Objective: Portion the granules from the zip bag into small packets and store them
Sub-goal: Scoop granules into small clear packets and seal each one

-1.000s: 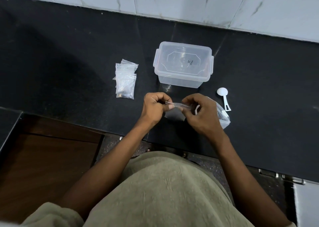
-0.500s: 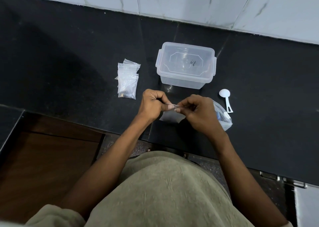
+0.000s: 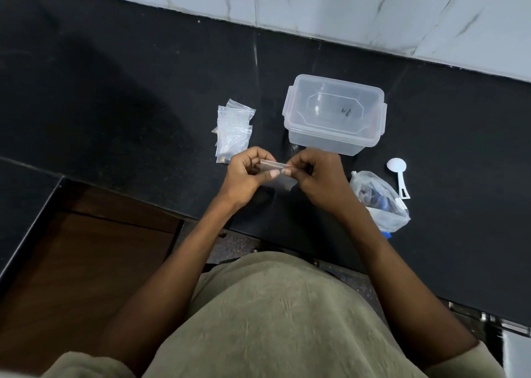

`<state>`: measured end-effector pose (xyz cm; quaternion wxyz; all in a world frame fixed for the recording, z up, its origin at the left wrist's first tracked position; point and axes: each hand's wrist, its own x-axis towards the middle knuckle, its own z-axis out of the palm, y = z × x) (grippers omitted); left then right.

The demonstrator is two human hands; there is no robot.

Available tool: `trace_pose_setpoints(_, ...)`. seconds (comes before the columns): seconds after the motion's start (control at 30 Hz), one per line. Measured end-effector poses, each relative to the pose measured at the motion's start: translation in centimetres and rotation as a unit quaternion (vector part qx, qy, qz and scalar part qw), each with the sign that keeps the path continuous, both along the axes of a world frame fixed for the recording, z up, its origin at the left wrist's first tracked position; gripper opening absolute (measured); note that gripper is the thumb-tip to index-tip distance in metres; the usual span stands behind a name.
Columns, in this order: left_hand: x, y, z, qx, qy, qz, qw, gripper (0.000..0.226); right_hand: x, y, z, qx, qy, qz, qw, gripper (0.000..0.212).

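While both of my hands meet over the near edge of the black tabletop (image 3: 115, 96), I have a small clear packet (image 3: 283, 178) stretched between them. My left hand (image 3: 247, 173) pinches the packet's top strip at its left end, thumb toward me and fingers curled behind. My right hand (image 3: 319, 179) pinches the same strip at its right end, thumb and forefinger closed on it. The packet hangs down from that strip, just above the tabletop; I cannot tell from here whether its seal is pressed closed or how much is inside.

To the right of my right wrist the zip bag (image 3: 379, 202) lies on the tabletop, crumpled, with dark contents showing through the plastic and a bit of blue at its near end. Just beyond it lies a white measuring spoon (image 3: 398, 173), bowl away from me, handle pointing toward me.

Straight past my hands stands a clear plastic box (image 3: 334, 113) with its lid on, side clips visible. To the left of the box, near my left hand, a small pile of clear packets (image 3: 232, 130) lies flat, overlapping one another, with some dark material visible at the near end.

A pale marble wall (image 3: 344, 4) runs behind the tabletop.
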<state>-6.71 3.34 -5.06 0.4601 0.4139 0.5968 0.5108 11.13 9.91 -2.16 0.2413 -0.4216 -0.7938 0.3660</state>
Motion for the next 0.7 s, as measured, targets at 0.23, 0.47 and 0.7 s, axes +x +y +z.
trace_pose_setpoints(0.23, -4.8, 0.3, -1.8, -0.043, 0.064, 0.167, 0.983, 0.016, -7.6, 1.6, -0.8, 0.052, -0.085, 0.053, 0.994, 0.015)
trace_pose_setpoints(0.47, -6.5, -0.9, -2.3, -0.011, 0.287, 0.268, 0.919, 0.042, -12.5, 2.7, -2.2, 0.059, -0.135, 0.018, 0.989, 0.023)
trace_pose_setpoints(0.7, -5.7, -1.5, -4.2, -0.046, 0.399, 0.029, 0.916, 0.024, -12.1, 1.5, -3.2, 0.073, -0.137, 0.002, 0.988, 0.044)
